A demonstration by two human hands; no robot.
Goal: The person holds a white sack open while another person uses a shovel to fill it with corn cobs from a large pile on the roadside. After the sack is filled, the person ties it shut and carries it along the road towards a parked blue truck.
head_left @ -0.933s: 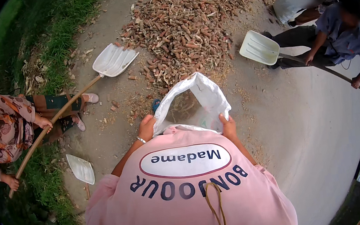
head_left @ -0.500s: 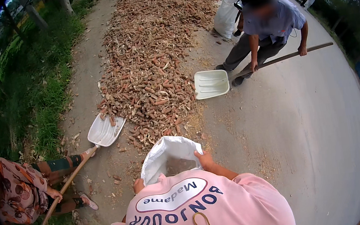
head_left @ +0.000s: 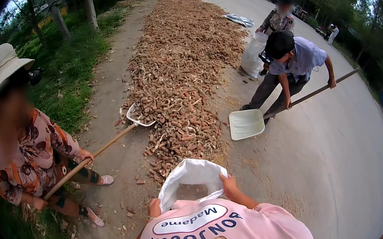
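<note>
In the head view, you stand at the near end of a long strip of brown root pieces (head_left: 180, 68) spread along the roadside, holding a white woven sack (head_left: 191, 181) open just in front of your chest. Your left hand (head_left: 154, 208) is clenched on the sack's left rim and your right hand (head_left: 230, 185) grips the right rim, so the mouth gapes toward the pile.

The sack looks thin, soft and limp, with little in it as far as can be seen; it will likely sag shut unless you keep the rim stretched between both fists. Bunch some fabric in each hand, since the weave may be slippery and will probably get heavy as it fills.

On your left, a person in a sun hat and flowered shirt pushes a white shovel (head_left: 137, 118) into the pile's edge. On your right, another person leans on a second white shovel (head_left: 246, 124) resting on the pavement. Farther back, someone tends another white bag (head_left: 253, 54).
</note>
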